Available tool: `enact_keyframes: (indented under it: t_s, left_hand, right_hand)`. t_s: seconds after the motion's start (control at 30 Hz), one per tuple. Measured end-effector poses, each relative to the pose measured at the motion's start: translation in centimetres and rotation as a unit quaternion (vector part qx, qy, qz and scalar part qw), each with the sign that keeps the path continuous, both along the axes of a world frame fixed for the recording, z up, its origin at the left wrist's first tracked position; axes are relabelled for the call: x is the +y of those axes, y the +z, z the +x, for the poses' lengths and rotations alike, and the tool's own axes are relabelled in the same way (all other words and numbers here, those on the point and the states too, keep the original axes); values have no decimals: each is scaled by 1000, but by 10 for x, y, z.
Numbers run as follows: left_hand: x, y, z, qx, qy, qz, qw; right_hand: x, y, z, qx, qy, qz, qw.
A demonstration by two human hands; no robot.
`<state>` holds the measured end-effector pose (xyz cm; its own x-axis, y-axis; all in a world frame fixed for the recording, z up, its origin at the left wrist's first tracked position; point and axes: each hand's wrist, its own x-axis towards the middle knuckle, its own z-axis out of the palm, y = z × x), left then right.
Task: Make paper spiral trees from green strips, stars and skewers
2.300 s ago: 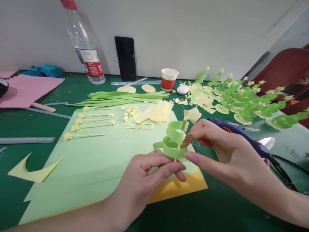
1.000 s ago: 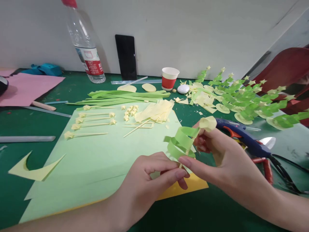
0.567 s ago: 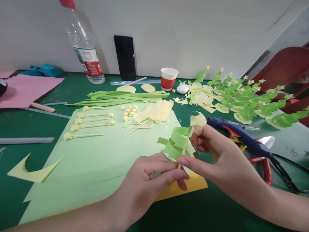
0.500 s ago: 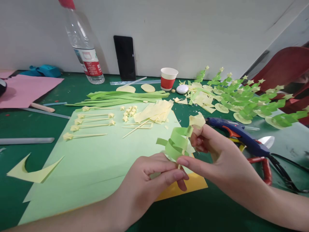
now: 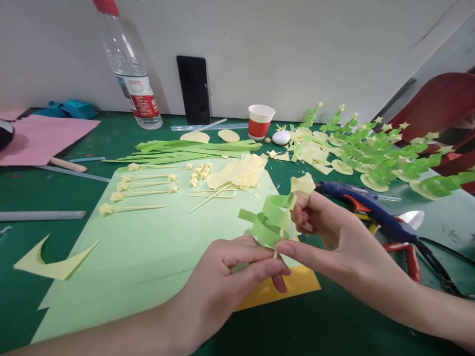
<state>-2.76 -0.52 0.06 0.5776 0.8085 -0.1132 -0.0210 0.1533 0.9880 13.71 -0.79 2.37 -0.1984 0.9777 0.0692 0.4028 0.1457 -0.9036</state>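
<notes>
My left hand (image 5: 237, 277) pinches the lower end of a thin wooden stick (image 5: 275, 254) between thumb and fingers. A light green paper strip (image 5: 272, 232) winds round this stick in loose loops, one free end pointing left. At the top sits a pale yellow paper star (image 5: 302, 185). My right hand (image 5: 326, 227) is closed on the strip and stick, its thumb at the lowest loop and its curled fingers just below the star; the exact contact is partly hidden. Beneath both hands lie light green sheets (image 5: 148, 267) with an orange sheet (image 5: 297, 284) under them.
Star-topped sticks (image 5: 137, 207), green strips (image 5: 185, 150) and yellow paper pieces (image 5: 237, 172) lie beyond my hands. A blue glue gun (image 5: 378, 212) is close at right, finished spiral pieces (image 5: 393, 153) behind it. A bottle (image 5: 139, 99), phone (image 5: 193, 91) and paper cup (image 5: 261, 122) stand at the back.
The lower green loop and the strip's free end have shifted slightly left, and my right thumb has moved a little to the right. Both hands keep their hold; the view has shifted slightly.
</notes>
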Motion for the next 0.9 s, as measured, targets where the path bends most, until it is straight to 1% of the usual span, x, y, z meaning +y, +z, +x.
enact_keyframes:
  t_s: [0.1,0.23,0.3,0.43,0.53,0.63,0.77,0.83,0.9]
  left_hand:
    - [0,0,1,-5,2,4,1000]
    - [-1,1,2,-14,15,-5,1000]
    - [-1,0,2,-21,25,-8,999]
    - [-2,-4,2,-32,35,-16,999]
    - [-3,-5,3,-45,35,-25,998]
    - [-3,-4,4,-56,26,-43,997]
    - [-2,-3,4,-31,33,-96,994]
    - [-3,-5,4,-25,39,-113,992]
    - [-4,-7,2,-25,48,-118,992]
  right_hand:
    - [0,2,0,5,-4,2,1000]
    - [-1,9,3,41,-36,75,996]
    - [0,13,5,55,-40,101,993]
    - [2,16,9,55,-10,131,990]
    - [3,16,10,73,13,153,985]
    - [3,17,11,65,19,170,983]
    - [2,23,14,65,0,160,985]
    - [3,27,15,100,-26,145,984]
    - [4,30,16,145,-53,114,981]
